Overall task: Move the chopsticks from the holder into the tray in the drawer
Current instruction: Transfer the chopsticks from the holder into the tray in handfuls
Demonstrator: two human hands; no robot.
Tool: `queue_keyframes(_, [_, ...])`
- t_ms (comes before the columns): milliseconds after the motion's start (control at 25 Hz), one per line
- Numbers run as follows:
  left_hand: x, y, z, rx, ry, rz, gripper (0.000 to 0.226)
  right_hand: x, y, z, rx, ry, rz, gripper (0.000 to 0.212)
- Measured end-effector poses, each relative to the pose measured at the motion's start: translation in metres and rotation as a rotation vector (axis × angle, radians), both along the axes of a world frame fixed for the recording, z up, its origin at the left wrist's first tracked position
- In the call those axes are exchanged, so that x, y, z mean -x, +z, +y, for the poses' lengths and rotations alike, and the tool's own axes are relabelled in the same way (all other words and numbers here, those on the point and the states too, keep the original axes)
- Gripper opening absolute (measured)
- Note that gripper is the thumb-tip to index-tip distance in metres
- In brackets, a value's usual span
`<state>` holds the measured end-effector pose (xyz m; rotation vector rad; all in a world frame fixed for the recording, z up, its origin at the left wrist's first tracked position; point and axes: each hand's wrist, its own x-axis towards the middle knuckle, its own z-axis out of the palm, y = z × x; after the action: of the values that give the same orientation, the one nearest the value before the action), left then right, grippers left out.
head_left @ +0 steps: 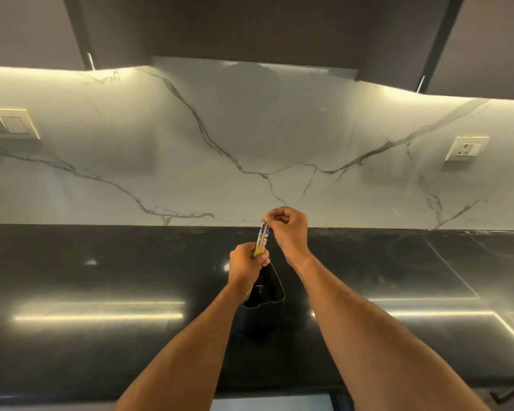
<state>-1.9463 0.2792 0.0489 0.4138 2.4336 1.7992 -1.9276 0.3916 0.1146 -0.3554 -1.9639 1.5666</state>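
Left hand [247,260] is fisted round the lower part of the chopsticks [261,238] — bundle upright, blue-patterned tops poking above the knuckles. Right hand [288,229] pinches those tops w/ fingertips, other fingers curled in. Both sit just above the black holder [267,295] on the dark counter [101,277] — forearms reaching fwd, marble backsplash [190,158] behind.

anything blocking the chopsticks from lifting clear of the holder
Nothing visible does. Both hands already grip the chopsticks: the left hand low, the right hand at the patterned tops, above the black holder. The drawer tray is not clearly in view.
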Motion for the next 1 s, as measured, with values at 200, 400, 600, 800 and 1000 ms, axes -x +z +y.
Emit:
queue_keyframes(200, [-0.025,0.023,-0.018,0.022,-0.024,-0.04,0.012,-0.029,0.04,-0.015,0.017,-0.047,0.075,0.005])
queue_keyframes(400, [-0.037,0.039,-0.042,0.047,0.006,-0.011,0.012,-0.044,0.087,-0.029,0.119,-0.117,0.237,0.004])
queue_keyframes(600, [-0.048,0.055,-0.057,-0.025,0.023,-0.027,0.008,-0.066,0.13,-0.019,0.25,-0.293,0.431,0.01])
queue_keyframes(800, [-0.055,0.075,-0.063,-0.347,0.169,-0.24,0.014,-0.088,0.116,-0.008,0.512,-0.415,0.527,0.023])
queue_keyframes(1000, [-0.058,0.096,-0.063,-0.752,0.169,-0.532,0.022,-0.101,0.044,-0.022,0.617,-0.306,0.21,0.018])
